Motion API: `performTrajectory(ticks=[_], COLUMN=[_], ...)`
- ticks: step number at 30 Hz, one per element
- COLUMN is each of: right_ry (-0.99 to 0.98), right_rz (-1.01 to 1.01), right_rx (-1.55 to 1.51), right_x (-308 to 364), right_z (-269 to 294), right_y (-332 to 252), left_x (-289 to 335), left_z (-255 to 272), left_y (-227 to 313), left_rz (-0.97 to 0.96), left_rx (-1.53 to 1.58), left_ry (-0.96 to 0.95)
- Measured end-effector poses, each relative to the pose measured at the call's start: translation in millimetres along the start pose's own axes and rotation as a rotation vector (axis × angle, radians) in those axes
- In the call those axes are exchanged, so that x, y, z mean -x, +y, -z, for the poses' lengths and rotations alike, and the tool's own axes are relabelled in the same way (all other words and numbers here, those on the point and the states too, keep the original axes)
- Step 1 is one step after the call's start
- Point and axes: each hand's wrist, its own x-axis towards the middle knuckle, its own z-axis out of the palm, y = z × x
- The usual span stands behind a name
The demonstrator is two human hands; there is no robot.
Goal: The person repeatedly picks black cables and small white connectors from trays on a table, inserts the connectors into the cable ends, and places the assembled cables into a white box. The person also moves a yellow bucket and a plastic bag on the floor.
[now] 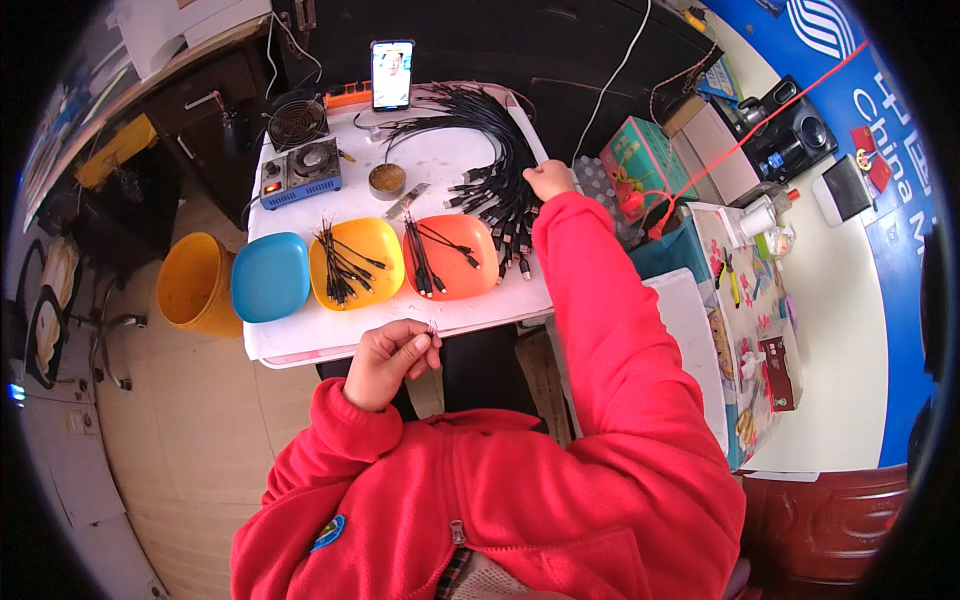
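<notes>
My left hand (pixel 392 362) is closed in a pinch in front of the trays, with the thin bare wires of a cable end (pixel 432 329) poking up from its fingertips. The rest of that cable is hidden in the hand. At the table's right edge, my right hand (pixel 549 181) is closed against a large bundle of black USB cables (pixel 508 150); what its fingers grip is hidden. Short black cable pieces with bare wire ends lie in the yellow tray (pixel 385 288) and the orange-red tray (pixel 468 285). Left of these sits a blue tray (pixel 271 278).
A blue solder pot (pixel 300 175), a small fan (pixel 298 122), a round tin (pixel 387 181) and a propped-up phone (pixel 391 75) stand farther back on the white table (pixel 380 135). Stacked yellow baskets (pixel 192 280) stand at left. A green box (pixel 648 165) is at right.
</notes>
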Motion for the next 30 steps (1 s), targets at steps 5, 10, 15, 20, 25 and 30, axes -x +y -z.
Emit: performTrajectory(ticks=[5,10,15,20,25,30], right_ry=[0.007,-0.251,-0.246,-0.551,-0.645,-0.609], right_rz=[0.256,0.674,1.013,1.04,0.932,0.531], right_rx=[-0.683,-0.419,0.008,0.258,-0.409,-1.135], right_x=[73.5,235.0,341.8,372.1,350.7,326.6], right_z=[45.9,68.4,40.5,31.4,65.1,103.1], right_y=[-42.6,-89.9,-88.1,-58.8,-78.8,-129.9], left_x=[-1.7,-9.6,-1.9,23.9,65.0,88.7], left_z=[-3.2,-19.4,-18.3,-23.3,-42.0,-55.0], left_y=[7.0,25.9,50.2,70.9,78.3,77.5], left_rz=[-0.02,-0.097,-0.081,-0.437,-0.478,-0.409], left_rx=[0.119,0.38,0.417,0.171,0.003,-0.095], left_ry=[0.052,-0.05,0.054,0.09,-0.205,-0.3])
